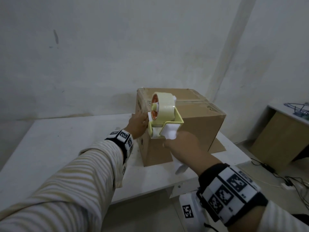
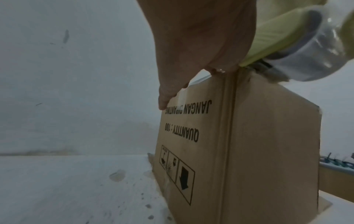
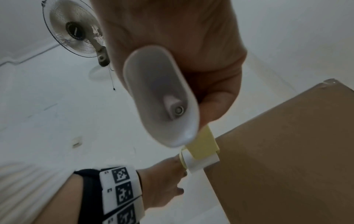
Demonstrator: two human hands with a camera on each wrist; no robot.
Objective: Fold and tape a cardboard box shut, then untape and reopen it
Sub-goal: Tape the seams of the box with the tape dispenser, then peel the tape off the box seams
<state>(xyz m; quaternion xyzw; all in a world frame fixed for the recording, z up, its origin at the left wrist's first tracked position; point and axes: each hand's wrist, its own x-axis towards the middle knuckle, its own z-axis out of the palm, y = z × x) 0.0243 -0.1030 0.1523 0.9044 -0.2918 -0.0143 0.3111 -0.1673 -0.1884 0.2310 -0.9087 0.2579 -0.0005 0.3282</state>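
Here, in the head view, the box [image 1: 192, 121] stands shut on the white worktop [image 1: 66, 148]. The right hand [image 1: 187, 146] grips the white handle of the tape gun [image 1: 164, 118] at the box's near top edge. In the left wrist view, the left hand [image 2: 195, 45] lies flat-fingered against the box's [image 2: 239, 144] upper corner. In the right wrist view, the right hand's fingers [image 3: 216, 94] wrap the handle; a fan [image 3: 76, 28] hangs behind.
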